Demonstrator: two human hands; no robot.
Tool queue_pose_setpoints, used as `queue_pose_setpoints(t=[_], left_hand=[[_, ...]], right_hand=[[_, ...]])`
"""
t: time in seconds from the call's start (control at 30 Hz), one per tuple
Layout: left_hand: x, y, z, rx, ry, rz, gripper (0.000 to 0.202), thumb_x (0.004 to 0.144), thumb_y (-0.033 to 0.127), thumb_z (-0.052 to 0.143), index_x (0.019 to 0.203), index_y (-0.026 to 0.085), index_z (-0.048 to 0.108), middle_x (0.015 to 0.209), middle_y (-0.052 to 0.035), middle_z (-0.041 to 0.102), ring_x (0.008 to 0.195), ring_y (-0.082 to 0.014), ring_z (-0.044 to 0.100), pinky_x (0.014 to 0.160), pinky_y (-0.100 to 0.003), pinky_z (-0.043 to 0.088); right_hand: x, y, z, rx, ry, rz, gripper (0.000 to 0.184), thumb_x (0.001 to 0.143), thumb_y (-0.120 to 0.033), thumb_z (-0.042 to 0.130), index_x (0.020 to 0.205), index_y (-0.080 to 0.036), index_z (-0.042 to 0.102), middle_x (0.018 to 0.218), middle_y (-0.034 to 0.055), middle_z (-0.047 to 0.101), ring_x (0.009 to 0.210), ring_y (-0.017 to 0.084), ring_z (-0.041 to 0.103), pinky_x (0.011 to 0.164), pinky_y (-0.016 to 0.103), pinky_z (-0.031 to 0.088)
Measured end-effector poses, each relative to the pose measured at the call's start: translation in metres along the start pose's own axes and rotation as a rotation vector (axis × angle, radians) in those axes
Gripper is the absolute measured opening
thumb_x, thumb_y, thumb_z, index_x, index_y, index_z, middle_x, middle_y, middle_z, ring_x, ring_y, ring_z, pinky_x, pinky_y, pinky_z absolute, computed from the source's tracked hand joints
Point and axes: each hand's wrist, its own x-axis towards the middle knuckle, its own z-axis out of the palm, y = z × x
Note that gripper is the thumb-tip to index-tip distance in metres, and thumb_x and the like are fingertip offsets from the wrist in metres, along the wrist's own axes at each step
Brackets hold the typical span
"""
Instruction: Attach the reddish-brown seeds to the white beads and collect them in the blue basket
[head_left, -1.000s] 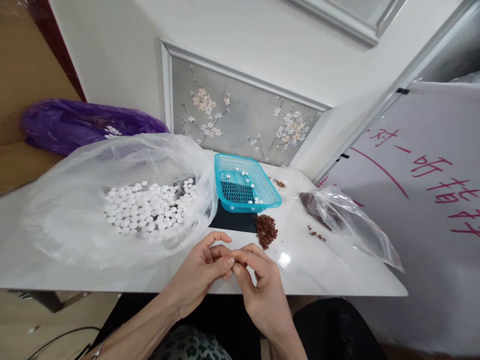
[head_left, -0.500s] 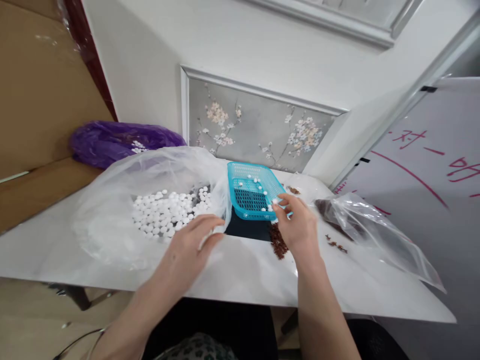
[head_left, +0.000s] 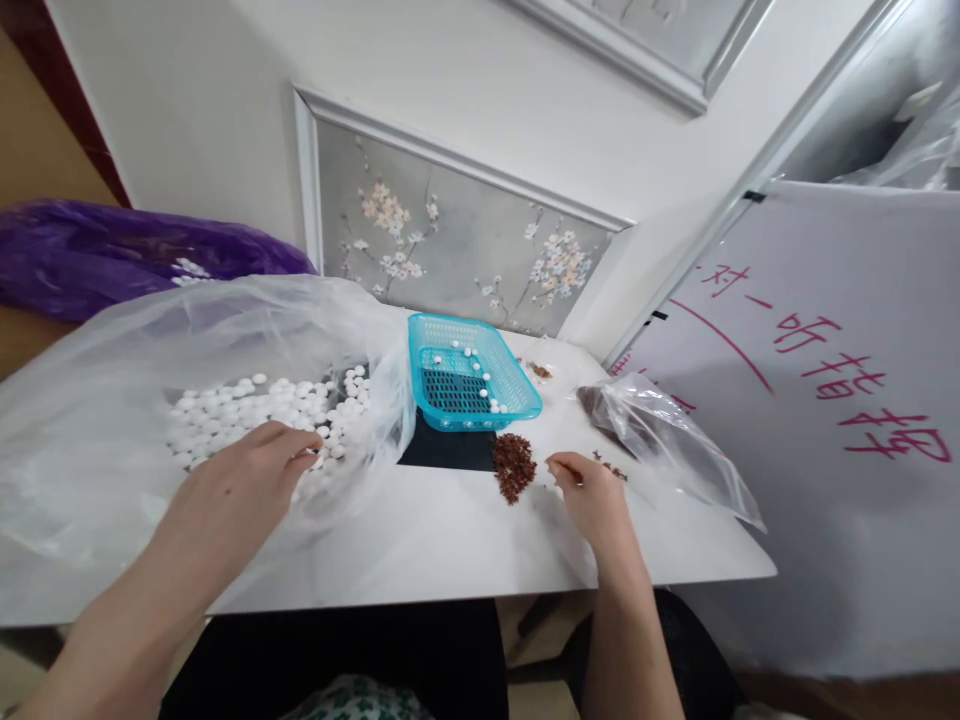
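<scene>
Right hand (head_left: 598, 497) off basket (head_left: 414, 365) (beside brown pile (head_left: 513, 466)); left hand (head_left: 234, 492) reached beads (head_left: 225, 405).

Table (head_left: 450, 535): bears all.
Big bag (head_left: 97, 430): left, pellets (head_left: 255, 405) inside.
Basket (head_left: 480, 415): ctr, far.
Granule pile (head_left: 513, 466): near of basket.
Small bag (head_left: 667, 440): right.

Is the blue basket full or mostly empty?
Mostly empty. The blue basket holds only a few scattered white beads, and most of its mesh floor shows bare.
</scene>
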Motion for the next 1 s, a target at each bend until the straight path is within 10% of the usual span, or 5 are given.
queue_pose_setpoints(t=[0.2, 0.47, 0.7, 1.0], left_hand=[[-0.012, 0.048, 0.005, -0.167, 0.086, 0.011, 0.013, 0.081, 0.032, 0.058, 0.089, 0.023, 0.064, 0.103, -0.0013, 0.062, 0.089, -0.0198, 0.057, 0.075, -0.026, 0.042], [-0.037, 0.069, 0.073, -1.092, -0.511, -0.442, 0.014, 0.081, 0.032, 0.063, 0.090, 0.022, 0.065, 0.073, 0.0026, 0.060, 0.070, -0.0090, 0.056, 0.070, -0.019, 0.046], [-0.039, 0.061, 0.087, -1.411, -0.508, -0.658, 0.014, 0.078, 0.025, 0.068, 0.088, 0.016, 0.070, 0.090, -0.0016, 0.062, 0.075, -0.0054, 0.055, 0.076, -0.015, 0.047], [-0.039, 0.063, 0.083, -1.527, -0.545, -0.584, 0.016, 0.085, 0.025, 0.060, 0.075, 0.013, 0.063, 0.068, 0.0021, 0.053, 0.062, -0.0034, 0.047, 0.064, -0.012, 0.044]], right_hand=[[0.003, 0.000, 0.020, -0.020, -0.027, -0.002, 0.027, 0.076, -0.021, 0.048, 0.085, -0.019, 0.072, 0.083, 0.0086, 0.071, 0.077, 0.023, 0.062, 0.074, 0.032, 0.042], [-0.008, -0.009, 0.015, 0.100, 0.036, 0.005, 0.018, 0.077, -0.021, 0.049, 0.074, -0.019, 0.067, 0.077, 0.0062, 0.064, 0.073, 0.021, 0.057, 0.074, 0.033, 0.040], [-0.047, -0.053, 0.020, 0.447, -0.083, -0.012, 0.015, 0.086, -0.029, 0.048, 0.085, -0.019, 0.059, 0.070, 0.0008, 0.063, 0.066, 0.015, 0.060, 0.065, 0.026, 0.048], [-0.075, -0.107, 0.030, 0.875, -0.262, -0.046, 0.012, 0.087, -0.024, 0.054, 0.077, -0.019, 0.057, 0.068, -0.0016, 0.060, 0.064, 0.011, 0.055, 0.061, 0.021, 0.045]])
